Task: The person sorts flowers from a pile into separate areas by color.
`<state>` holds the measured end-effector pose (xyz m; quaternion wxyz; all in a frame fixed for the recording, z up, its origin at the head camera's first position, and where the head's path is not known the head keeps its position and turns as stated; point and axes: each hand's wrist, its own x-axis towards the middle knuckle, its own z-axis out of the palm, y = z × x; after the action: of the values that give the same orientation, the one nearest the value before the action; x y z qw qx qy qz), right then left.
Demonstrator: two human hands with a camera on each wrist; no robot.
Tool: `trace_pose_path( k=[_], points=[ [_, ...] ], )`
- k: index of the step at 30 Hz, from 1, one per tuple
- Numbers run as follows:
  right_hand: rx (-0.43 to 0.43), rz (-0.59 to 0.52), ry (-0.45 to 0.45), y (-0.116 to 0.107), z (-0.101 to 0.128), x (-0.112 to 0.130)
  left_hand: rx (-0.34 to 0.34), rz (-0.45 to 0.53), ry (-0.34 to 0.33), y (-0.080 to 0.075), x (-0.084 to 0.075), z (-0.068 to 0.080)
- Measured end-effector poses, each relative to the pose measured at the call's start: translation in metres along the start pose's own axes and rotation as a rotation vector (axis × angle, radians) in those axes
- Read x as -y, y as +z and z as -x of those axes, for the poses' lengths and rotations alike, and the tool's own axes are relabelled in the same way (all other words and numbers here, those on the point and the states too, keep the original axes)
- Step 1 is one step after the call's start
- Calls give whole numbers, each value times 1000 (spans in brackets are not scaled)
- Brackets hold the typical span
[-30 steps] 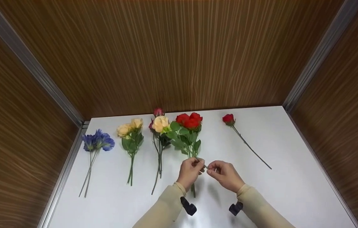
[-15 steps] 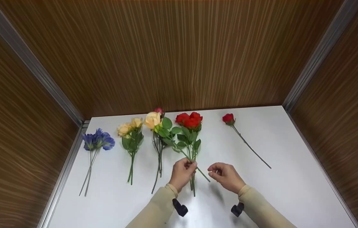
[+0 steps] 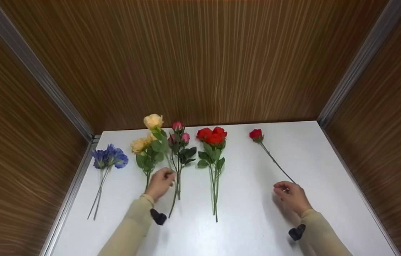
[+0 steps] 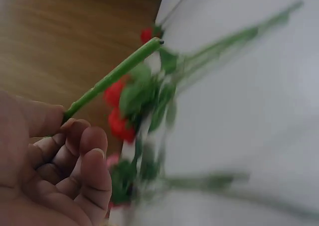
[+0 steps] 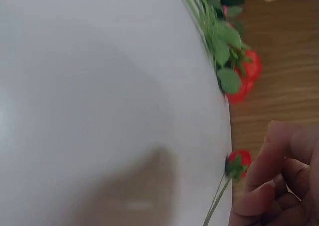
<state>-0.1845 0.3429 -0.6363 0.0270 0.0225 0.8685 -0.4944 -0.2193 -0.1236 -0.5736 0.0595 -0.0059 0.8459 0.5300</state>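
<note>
Sorting state: flowers lay in separate groups along the far side of the white table (image 3: 250, 199), which suggested a sort by colour well along but not finished.
Walls: brown wood-grain panels (image 3: 200, 60) closed the table in on three sides.
Red roses (image 3: 212, 137): a leafy bunch lay at the middle, stems toward the person, untouched and seemingly done.
Pink roses (image 3: 179, 133): a small bunch lay just left of the red one, beside the left hand.
Cream roses (image 3: 140, 144): a bunch lay left of the pink, leaves touching the stem held above it.
Blue flowers (image 3: 109, 158): these lay at the far left, well apart from both hands.
Single red rose (image 3: 256, 134): it lay alone at the right, its stem running down to the right hand; it probably remained to be joined to the red bunch.
Cream rose (image 3: 153, 121): this one was raised over the cream bunch, held by its stem and not yet laid down.
Left hand (image 3: 160, 183): fingers were curled round the cream rose's green stem, plain in the left wrist view.
Right hand (image 3: 291, 193): fingers were curled at the lower end of the single rose's stem; whether they pinched it could not be told.
</note>
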Motion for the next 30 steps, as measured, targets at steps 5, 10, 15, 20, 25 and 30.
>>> trace_pose_path(
  k=[5,10,15,20,25,30],
  points=[
    [-16,12,33,-17,-3,-14,-73,-169,-50,-47,21,-19],
    [-18,-4,100,-22,-6,-25,-92,-313,-74,-73,51,-30],
    [-63,29,126,-28,-6,-32,-117,-389,-105,-76,83,-31],
    [-140,152,128,-47,-8,-32,-174,-428,-126,-74,100,-22],
    [-141,228,182,-56,-13,-38,-206,-426,-101,-67,110,-23],
    [-109,242,227,-56,-18,-49,-204,-428,-108,-58,118,-26]
  ],
)
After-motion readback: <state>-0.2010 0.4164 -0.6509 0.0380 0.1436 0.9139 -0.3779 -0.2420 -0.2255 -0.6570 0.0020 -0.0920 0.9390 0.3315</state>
